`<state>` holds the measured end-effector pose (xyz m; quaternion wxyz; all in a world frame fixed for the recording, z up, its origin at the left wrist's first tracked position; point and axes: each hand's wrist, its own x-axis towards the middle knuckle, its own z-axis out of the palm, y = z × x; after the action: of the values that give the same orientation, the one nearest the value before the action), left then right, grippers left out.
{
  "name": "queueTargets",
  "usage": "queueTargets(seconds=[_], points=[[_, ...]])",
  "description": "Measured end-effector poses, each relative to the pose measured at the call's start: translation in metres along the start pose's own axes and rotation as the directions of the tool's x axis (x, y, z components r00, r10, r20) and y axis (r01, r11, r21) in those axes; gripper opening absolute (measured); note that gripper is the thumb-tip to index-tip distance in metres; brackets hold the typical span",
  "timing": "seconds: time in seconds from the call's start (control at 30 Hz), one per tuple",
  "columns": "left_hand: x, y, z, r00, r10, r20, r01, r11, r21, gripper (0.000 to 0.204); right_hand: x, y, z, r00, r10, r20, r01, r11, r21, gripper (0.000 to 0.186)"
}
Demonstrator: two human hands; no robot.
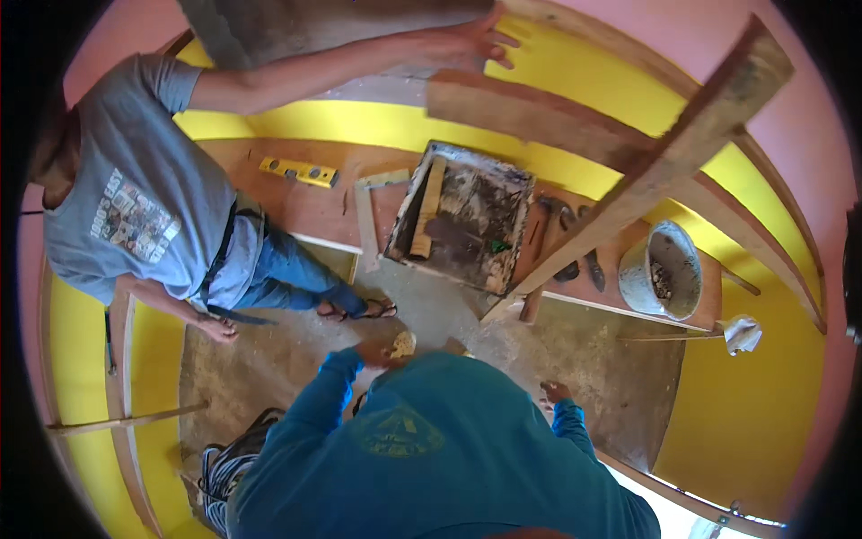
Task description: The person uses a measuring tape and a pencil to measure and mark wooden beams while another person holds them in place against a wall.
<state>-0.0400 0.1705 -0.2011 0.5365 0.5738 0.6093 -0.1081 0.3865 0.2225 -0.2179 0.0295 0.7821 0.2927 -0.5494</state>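
My left hand [375,354], at the end of a blue sleeve, is closed on a pale, speckled, roughly rounded piece [404,344] whose kind I cannot make out. It is in front of my chest, above the concrete floor [593,359]. A small brownish item [455,346] shows just past my shirt, mostly hidden. To the right, my right hand [555,393] is apart from anything, its fingers spread and slightly bent. Farther off, a shallow grime-stained tray [485,216] holds a wooden strip [429,207].
A person in a grey T-shirt [153,171] stands left, one arm raised toward a timber beam [539,112]. On the plank bench [359,162] are a yellow spirit level [298,172], wooden square [366,216], trowels [593,269] and bucket [663,271]. A slanting timber [655,171] crosses right.
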Motion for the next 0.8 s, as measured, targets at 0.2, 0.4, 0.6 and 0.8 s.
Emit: queueTargets(seconds=[0.2, 0.4, 0.6, 0.8], points=[[-0.001, -0.038, -0.04, 0.933, 0.212, -0.29, -0.195, 0.977, 0.089, 0.047, 0.049, 0.058, 0.05, 0.883, -0.355, 0.307, 0.447, 0.835, -0.321, 0.035], [0.001, -0.034, -0.139, 0.703, 0.1, -0.704, -0.157, 0.987, -0.017, 0.029, 0.094, 0.146, 0.084, 0.719, -0.528, 0.451, 0.649, 0.281, -0.707, 0.025], [0.04, -0.037, -0.15, 0.804, -0.448, -0.391, 0.102, 0.751, -0.652, 0.044, 0.028, 0.122, 0.067, 0.929, -0.332, 0.163, 0.36, 0.713, -0.601, 0.021], [0.067, -0.035, -0.12, 0.857, -0.275, -0.436, -0.245, 0.528, -0.813, 0.036, -0.023, 0.119, 0.078, 0.968, -0.249, 0.04, 0.238, 0.849, -0.472, 0.02]])
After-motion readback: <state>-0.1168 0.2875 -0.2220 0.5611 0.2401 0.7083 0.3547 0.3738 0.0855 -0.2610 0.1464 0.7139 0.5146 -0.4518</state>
